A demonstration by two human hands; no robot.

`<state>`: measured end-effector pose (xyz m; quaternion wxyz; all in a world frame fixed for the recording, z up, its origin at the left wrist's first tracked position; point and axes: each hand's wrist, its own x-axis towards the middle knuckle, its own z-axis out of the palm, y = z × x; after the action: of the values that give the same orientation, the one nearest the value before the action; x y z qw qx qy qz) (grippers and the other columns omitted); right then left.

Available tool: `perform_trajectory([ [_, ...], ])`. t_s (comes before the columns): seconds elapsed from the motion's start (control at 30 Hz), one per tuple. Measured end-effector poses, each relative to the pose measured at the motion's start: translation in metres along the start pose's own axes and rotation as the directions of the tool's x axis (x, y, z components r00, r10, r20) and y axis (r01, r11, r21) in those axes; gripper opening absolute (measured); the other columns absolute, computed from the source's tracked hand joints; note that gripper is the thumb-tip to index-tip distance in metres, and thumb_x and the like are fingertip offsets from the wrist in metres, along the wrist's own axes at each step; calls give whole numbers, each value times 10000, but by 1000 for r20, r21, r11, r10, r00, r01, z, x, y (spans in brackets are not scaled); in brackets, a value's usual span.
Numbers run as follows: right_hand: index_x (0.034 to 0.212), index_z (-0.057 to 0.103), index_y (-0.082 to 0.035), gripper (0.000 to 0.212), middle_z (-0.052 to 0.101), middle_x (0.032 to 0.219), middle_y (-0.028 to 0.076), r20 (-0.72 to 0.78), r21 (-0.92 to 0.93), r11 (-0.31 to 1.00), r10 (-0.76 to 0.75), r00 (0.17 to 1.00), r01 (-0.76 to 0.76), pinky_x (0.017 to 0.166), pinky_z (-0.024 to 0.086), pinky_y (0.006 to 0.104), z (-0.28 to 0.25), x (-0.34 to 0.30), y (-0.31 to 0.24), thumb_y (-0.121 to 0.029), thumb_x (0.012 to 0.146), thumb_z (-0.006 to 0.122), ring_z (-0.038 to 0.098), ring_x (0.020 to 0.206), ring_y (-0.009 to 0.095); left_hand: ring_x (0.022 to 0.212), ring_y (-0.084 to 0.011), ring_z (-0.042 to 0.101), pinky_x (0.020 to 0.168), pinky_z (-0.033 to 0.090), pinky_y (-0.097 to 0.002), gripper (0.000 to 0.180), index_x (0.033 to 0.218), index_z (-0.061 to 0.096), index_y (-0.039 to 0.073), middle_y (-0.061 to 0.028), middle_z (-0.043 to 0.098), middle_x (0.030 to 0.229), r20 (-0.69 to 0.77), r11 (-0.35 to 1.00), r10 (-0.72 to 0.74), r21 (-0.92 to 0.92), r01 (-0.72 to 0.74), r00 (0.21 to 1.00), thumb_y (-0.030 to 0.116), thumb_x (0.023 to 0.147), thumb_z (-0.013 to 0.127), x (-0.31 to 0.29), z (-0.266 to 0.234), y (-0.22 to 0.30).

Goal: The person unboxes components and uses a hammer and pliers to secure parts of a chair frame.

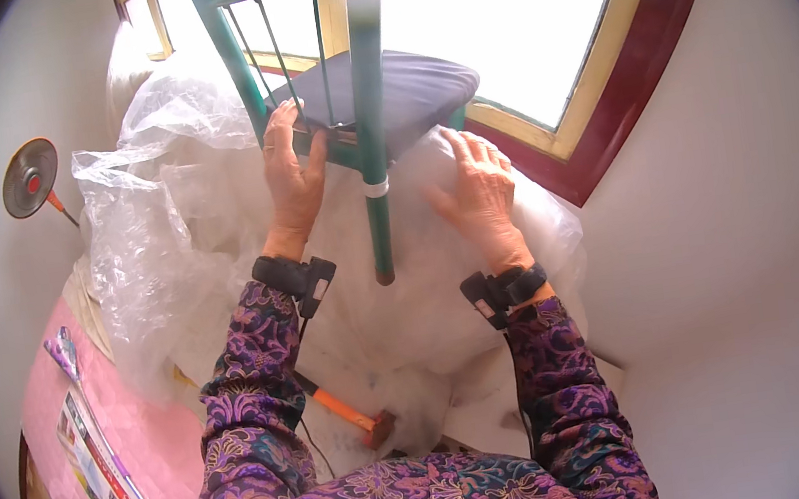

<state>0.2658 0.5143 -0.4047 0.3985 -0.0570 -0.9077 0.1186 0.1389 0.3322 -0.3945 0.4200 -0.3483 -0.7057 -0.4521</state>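
Note:
A green metal-framed chair with a dark padded seat stands tilted in front of me, its barred back facing me. My left hand is at the lower part of the chair back, its fingers and thumb gripping the frame beside the seat. On the other side, my right hand lies with fingers stretched over clear plastic sheeting beside the seat's corner. Plastic bunches beneath the chair and covers its far legs. A white band wraps the near leg, which ends in a brown tip.
Below my hands lies a hammer with an orange handle. More crumpled plastic spreads left, near a pink covering with a printed sheet. A round metal disc is by the left wall. A red-and-cream window frame borders the right.

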Motion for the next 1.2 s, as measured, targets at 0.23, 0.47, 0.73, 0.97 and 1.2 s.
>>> perform_trajectory([
  [0.23, 1199, 419, -63, 773, 392, 1243, 155, 91, 29, 962, -272, 958, 270, 952, 242, 431, -9, 53, 1, -398, 577, 733, 350, 1162, 302, 1133, -334, 396, 962, 305, -387, 392, 1134, 450, -26, -190, 460, 1170, -38, 999, 20, 35, -19, 999, 168, 810, 556, 0, 4, 1],
  [0.47, 1166, 438, -118, 714, 424, 1204, 114, 99, 161, 956, -263, 960, 246, 932, 311, 404, -6, 54, 4, -299, 546, 742, 368, 1159, 280, 1142, -312, 394, 969, 303, -379, 388, 1130, 463, -26, -168, 463, 1183, -69, 1000, 9, 14, -8, 998, 149, 798, 562, -4, 0, 6],
  [0.73, 1214, 391, -74, 754, 419, 1195, 158, -54, 145, 958, -241, 969, 246, 935, 333, 407, 21, 41, 23, -364, 607, 731, 383, 1128, 329, 998, -268, 499, 866, 395, -333, 344, 1050, 517, 29, -123, 533, 1073, -178, 996, -90, -21, 88, 980, 44, 717, 599, -23, -33, 16],
  [0.97, 1108, 532, -52, 715, 591, 998, 182, 227, -81, 982, 183, 957, -168, 816, 437, 367, 19, 7, 55, -609, 663, 584, 569, 945, 306, 793, -181, 586, 700, 464, -277, 168, 924, 577, 42, -81, 581, 902, -73, 778, -615, 103, 620, 785, 64, 758, 565, -192, -146, -28],
  [1.2, 1154, 502, -54, 788, 564, 1052, 190, 243, -274, 952, 207, 948, -138, 852, 416, 413, 11, 7, 46, -681, 677, 483, 546, 990, 314, 801, -184, 594, 718, 460, -284, 166, 902, 586, 26, -104, 611, 860, -58, 389, -899, 352, 851, 434, 118, 764, 569, -372, -265, 1],
])
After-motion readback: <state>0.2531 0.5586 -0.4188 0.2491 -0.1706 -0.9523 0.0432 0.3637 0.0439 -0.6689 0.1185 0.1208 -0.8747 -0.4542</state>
